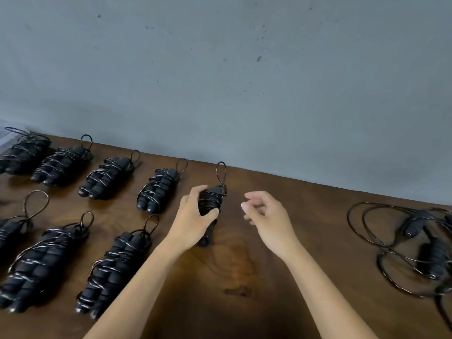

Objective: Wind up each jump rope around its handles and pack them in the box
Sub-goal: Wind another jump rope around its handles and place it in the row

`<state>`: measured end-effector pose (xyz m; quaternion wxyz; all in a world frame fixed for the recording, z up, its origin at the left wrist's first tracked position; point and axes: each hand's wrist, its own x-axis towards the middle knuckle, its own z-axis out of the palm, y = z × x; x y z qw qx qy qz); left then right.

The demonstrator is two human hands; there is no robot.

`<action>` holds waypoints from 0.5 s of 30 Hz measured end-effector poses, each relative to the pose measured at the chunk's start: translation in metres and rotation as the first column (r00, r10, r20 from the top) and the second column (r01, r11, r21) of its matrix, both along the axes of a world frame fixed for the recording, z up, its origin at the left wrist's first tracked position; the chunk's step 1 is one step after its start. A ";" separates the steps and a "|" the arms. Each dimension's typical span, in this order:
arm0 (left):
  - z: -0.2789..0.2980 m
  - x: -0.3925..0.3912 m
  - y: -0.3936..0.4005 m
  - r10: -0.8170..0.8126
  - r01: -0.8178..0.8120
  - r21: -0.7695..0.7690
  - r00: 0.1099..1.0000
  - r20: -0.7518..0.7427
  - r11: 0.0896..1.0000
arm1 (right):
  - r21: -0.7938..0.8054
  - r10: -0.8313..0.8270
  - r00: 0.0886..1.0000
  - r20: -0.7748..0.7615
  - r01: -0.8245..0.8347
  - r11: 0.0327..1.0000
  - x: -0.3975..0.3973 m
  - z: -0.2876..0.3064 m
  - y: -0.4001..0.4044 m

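While gripping wound rope (212, 201) nr worktop (305, 216) back edge:
L hand (193, 217) clasps bundle; R hand (266, 216) loosely curled, holding nothing, bare wood below.

On the table (244, 277), 7 wound jump ropes lie to my left in 2 rows: 4 along the far edge by the wall (244, 81), 3 nearer me. My left hand (193, 216) holds another wound bundle (211, 199) at the far row's right end. My right hand (266, 214) is beside it, apart. Unwound ropes (415, 241) lie far right.
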<state>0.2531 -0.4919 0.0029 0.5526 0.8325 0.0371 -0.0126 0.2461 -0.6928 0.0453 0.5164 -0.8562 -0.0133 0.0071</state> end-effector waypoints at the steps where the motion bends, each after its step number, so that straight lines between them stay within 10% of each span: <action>1: -0.006 0.009 0.002 0.017 -0.021 0.123 0.999 0.033 0.992 | -0.015 0.015 1.000 -0.010 -0.015 1.000 -0.001 -0.002 -0.001; 15: -0.020 0.047 -0.003 0.011 0.019 0.612 0.999 -0.046 0.790 | -0.064 0.034 0.998 -0.057 -0.037 0.997 -0.010 -0.024 -0.030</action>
